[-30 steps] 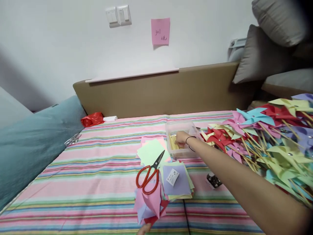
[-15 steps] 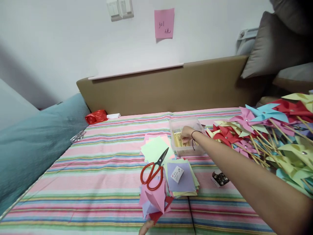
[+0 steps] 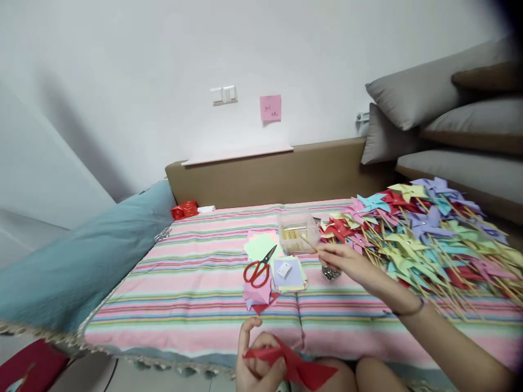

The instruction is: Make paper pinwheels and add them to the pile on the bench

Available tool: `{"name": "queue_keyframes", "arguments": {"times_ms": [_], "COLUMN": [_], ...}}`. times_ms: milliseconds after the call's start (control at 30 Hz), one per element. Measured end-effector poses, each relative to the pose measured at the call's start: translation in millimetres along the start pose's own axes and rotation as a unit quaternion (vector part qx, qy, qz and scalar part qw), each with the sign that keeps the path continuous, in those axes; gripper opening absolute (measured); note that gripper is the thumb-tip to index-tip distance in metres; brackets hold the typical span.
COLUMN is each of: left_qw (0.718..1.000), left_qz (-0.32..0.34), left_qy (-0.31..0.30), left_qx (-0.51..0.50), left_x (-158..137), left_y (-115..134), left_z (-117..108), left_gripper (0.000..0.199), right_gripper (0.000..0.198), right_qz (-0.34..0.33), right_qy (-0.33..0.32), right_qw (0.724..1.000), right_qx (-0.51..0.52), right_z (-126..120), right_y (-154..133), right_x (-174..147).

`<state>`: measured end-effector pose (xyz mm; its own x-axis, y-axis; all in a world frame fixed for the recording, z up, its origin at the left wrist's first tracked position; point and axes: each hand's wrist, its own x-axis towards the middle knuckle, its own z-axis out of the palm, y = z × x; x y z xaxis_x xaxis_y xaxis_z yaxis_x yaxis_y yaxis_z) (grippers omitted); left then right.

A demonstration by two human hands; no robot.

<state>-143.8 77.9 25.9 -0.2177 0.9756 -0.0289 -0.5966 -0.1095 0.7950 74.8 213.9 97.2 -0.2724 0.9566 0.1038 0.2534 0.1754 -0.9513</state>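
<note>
My left hand [image 3: 255, 365], low in the view near the couch's front edge, pinches a folded red paper pinwheel [image 3: 312, 373]. Between the fingertips of my right hand [image 3: 343, 260] is a thin wooden stick [image 3: 307, 242], its far end pointing toward a clear plastic box [image 3: 311, 243]. More wooden sticks [image 3: 291, 234] lie inside that box. Just below my right hand sits a small open box of shiny metal pins [image 3: 330, 273], partly covered by the hand. Red-handled scissors [image 3: 258, 272] rest across paper pieces, left of a stack of square paper [image 3: 296, 281] topped by a small white box [image 3: 285, 269].
A large heap of finished paper pinwheels [image 3: 425, 226] spreads over the right side of the striped cloth [image 3: 183, 288]. Light green paper sheets [image 3: 260, 246] lie behind the scissors, pink folded pieces [image 3: 256, 294] in front. A red plastic bundle [image 3: 184, 209] lies far left.
My right hand has come out of the plastic box toward me with a wooden stick. My left hand has come further into view with the red pinwheel. The view has tilted and widened.
</note>
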Motion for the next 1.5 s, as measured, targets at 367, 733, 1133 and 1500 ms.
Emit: {"name": "queue_keyframes", "arguments": {"times_ms": [367,733,1133,1500], "left_qw": [0.99,0.972,0.981,0.983], "left_qz": [-0.013,-0.03,-0.045,-0.061], "left_qy": [-0.07,-0.079,-0.054,-0.033], "left_qx": [-0.125,-0.217,-0.179,-0.168], "left_x": [-107.5,-130.1,-108.7,-100.4], "left_y": [15.6,-14.6,-41.4,-52.2], "left_z": [71.9,91.3,65.3,61.1], "left_gripper": [0.061,0.059,0.062,0.062], "right_gripper": [0.021,0.015,0.021,0.03], "right_qz": [-0.061,-0.138,-0.003,-0.109], "right_qy": [0.142,0.197,0.205,0.203], "right_qw": [0.988,0.967,0.979,0.971], "right_qx": [0.012,-0.081,-0.006,-0.066], "right_z": [38.7,57.0,76.4,66.6], "right_y": [-42.9,-34.3,-20.4,11.4], "right_x": [-220.9,-276.3,-264.5,-257.7]}}
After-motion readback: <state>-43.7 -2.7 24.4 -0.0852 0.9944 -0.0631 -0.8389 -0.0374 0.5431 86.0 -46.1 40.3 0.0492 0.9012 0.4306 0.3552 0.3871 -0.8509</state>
